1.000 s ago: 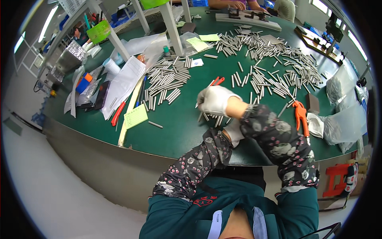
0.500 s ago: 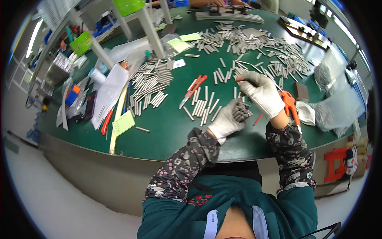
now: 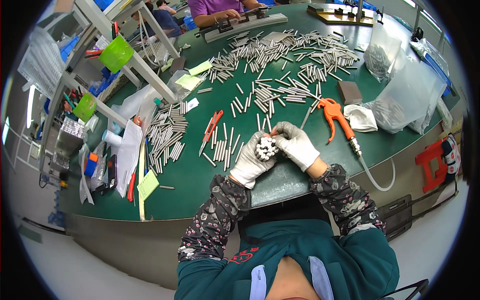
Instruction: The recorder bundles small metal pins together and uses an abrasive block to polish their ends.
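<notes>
In my gloved left hand (image 3: pixel 247 162) is a bundle of short metal rods (image 3: pixel 266 149), with their round ends turned up toward me. My gloved right hand (image 3: pixel 298 146) is right against the bundle's right side, fingers curled and pinched together at its upper edge; whatever lies between those fingertips is hidden. Just left of my hands a small group of loose rods (image 3: pixel 220 148) lies on the green table (image 3: pixel 200 200). Beyond them sits a red utility knife (image 3: pixel 212 127). Larger heaps of rods spread across the far middle (image 3: pixel 280 55) and to the left (image 3: pixel 167 127).
An orange air blow gun (image 3: pixel 336 115) with a hose lies to the right, near a white cloth (image 3: pixel 360 118), a brown block (image 3: pixel 349 93) and plastic bags (image 3: pixel 400 107). A shelf frame (image 3: pixel 150 75) and papers (image 3: pixel 131 152) stand left. Opposite, a person in purple (image 3: pixel 212 7) works at a metal rail.
The view has shifted, showing more of the far side. My right hand has come down against the bundle, and the bundle's ends now face up toward me in my left hand.
</notes>
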A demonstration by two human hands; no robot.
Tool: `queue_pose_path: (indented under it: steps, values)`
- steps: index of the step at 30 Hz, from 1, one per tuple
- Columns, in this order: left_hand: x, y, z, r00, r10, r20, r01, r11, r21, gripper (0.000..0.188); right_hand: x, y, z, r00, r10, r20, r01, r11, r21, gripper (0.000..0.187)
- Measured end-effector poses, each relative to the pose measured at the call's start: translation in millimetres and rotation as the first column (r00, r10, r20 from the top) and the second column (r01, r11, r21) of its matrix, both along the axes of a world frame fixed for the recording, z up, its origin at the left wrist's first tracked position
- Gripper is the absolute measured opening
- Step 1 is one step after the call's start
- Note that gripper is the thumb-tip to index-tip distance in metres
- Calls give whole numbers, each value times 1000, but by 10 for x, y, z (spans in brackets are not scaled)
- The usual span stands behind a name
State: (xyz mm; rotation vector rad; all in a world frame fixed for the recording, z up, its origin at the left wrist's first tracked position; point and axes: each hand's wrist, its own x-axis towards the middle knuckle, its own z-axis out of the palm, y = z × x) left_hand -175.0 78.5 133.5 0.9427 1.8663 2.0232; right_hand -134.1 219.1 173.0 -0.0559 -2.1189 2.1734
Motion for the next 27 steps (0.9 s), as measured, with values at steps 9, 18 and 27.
queue_pose_path:
  steps: [9,18,27]
  values:
    - [-12,-21,50,990,13,-143,-27,995,-94,49,34,21,45,998,64,28,-62,996,-68,17]
    - [-11,-13,17,999,-23,46,25,999,-30,53,39,38,82,986,95,139,-79,990,-118,24]
    - [59,2,184,979,-60,193,51,997,53,52,-31,23,21,989,80,121,-70,994,-84,26]
